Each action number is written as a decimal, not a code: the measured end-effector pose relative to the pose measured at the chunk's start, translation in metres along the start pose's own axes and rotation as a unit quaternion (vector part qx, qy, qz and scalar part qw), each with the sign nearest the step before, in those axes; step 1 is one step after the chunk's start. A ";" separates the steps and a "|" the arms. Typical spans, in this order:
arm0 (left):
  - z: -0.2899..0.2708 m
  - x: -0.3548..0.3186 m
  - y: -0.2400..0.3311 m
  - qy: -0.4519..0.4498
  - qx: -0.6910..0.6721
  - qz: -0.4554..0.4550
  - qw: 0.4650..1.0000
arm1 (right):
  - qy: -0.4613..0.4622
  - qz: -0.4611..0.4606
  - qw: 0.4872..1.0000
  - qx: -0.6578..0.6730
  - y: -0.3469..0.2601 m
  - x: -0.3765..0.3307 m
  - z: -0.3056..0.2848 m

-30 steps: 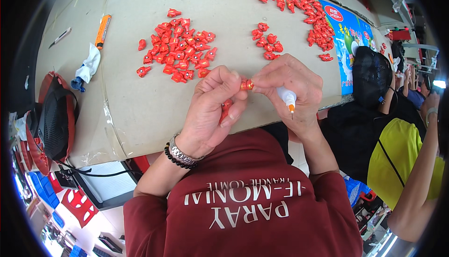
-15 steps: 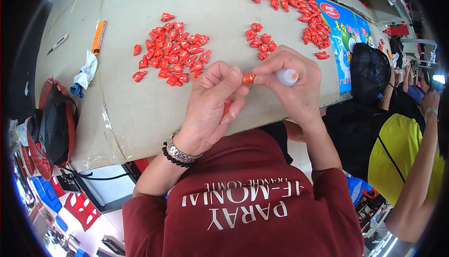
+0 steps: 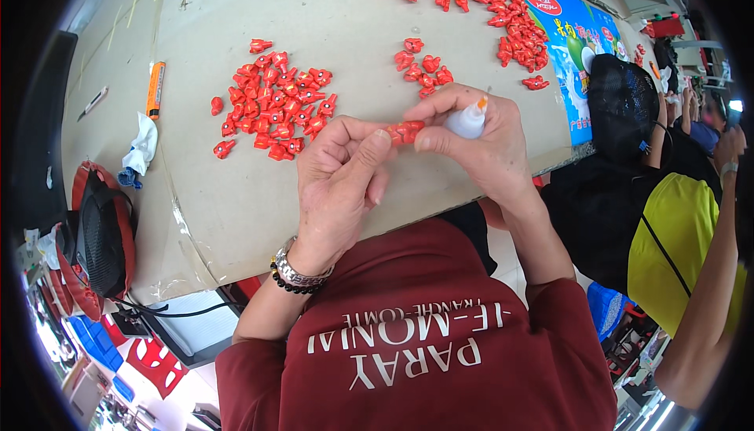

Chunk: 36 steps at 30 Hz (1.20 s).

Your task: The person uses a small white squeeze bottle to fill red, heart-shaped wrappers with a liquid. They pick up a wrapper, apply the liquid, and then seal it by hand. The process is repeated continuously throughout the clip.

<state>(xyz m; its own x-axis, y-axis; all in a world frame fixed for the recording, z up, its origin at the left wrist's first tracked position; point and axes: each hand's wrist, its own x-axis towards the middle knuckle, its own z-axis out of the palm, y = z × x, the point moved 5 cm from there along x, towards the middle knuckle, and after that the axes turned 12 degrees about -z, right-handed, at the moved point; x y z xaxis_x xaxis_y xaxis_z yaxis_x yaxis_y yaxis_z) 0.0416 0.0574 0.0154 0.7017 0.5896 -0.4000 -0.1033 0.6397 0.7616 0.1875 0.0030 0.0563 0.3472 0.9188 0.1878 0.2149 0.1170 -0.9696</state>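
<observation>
Between my two hands is a small red plastic figure with gold marks, held level above the table. The thumb and fingertips of my left hand pinch its left end. My right hand has its thumb and forefinger at the right end of the figure. Tucked in that same right hand is a small whitish squeeze bottle, its orange tip pointing up. To the left of my hands lies a loose heap of similar red figures, and a smaller group lies beyond my right hand.
More red figures spread at the far right, beside a blue printed sheet. At left lie an orange box, a crumpled tissue and a pen-like tool. A black and red bag sits at the left edge. People work at right.
The view has shifted slightly. More of the red figure shows between my fingertips. The bottle has tipped so its orange nozzle points upward. A red piece seen in my left fingers earlier is out of sight.
</observation>
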 end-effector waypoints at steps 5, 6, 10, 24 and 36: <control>0.000 0.001 -0.003 0.003 -0.004 0.033 0.999 | -0.027 -0.192 0.975 -0.110 0.000 -0.002 0.002; -0.001 0.002 -0.005 0.001 -0.005 0.038 0.999 | -0.027 -0.212 0.971 -0.108 0.002 -0.003 0.003; -0.004 0.005 -0.008 -0.008 0.006 0.051 0.999 | -0.037 -0.278 0.951 -0.128 0.000 -0.005 0.008; -0.005 0.009 -0.010 -0.001 0.035 0.043 0.998 | -0.048 -0.314 0.940 -0.124 0.004 -0.005 0.009; -0.006 0.011 -0.008 0.008 0.035 0.047 0.998 | -0.044 -0.295 0.946 -0.125 0.006 -0.003 0.008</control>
<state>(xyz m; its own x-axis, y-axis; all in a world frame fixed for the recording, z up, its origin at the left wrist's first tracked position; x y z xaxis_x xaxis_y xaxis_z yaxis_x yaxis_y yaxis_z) 0.0457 0.0612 0.0019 0.6797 0.6533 -0.3336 -0.1173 0.5457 0.8297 0.1808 0.0042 0.0488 0.0240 0.7508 0.6601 0.5599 0.5369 -0.6310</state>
